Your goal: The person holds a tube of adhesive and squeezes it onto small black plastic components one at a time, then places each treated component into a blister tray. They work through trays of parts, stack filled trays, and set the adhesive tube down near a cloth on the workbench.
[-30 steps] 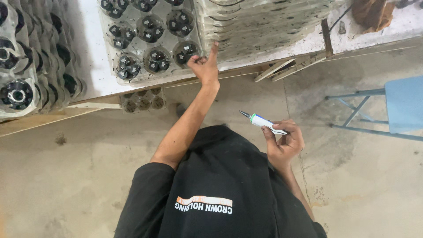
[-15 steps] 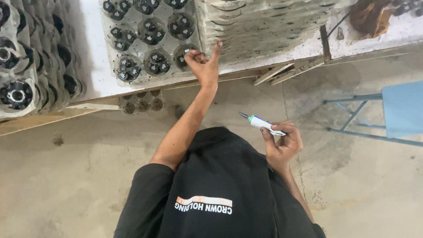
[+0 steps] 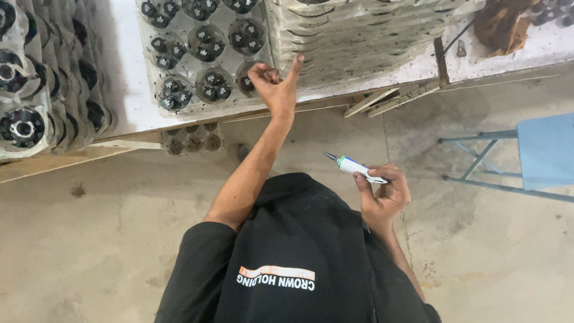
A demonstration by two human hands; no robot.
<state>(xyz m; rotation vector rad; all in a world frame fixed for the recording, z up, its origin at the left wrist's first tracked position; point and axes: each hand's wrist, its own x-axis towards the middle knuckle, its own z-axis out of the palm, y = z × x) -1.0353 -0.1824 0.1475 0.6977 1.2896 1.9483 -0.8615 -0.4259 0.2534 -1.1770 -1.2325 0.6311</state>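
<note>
while the left hand [image 3: 276, 87] curls at the tray [image 3: 206, 104] edge — right fingers [image 3: 366, 185] pinch a pen [image 3: 354, 167].

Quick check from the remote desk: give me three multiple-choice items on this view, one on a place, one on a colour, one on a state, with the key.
1. Where is the left hand?
A. at the near edge of the grey tray of dark round parts
B. on the stool
C. on the floor

2. What colour is the stool seat?
A. red
B. light blue
C. black

3. How is the white tube in the right hand?
A. lying on the floor
B. gripped, nozzle pointing away from the hand
C. standing on the table

Key: 1 A, the fingers curl at the tray's corner; 2 B, the seat shows pale blue; 3 B, fingers wrap it.
</note>
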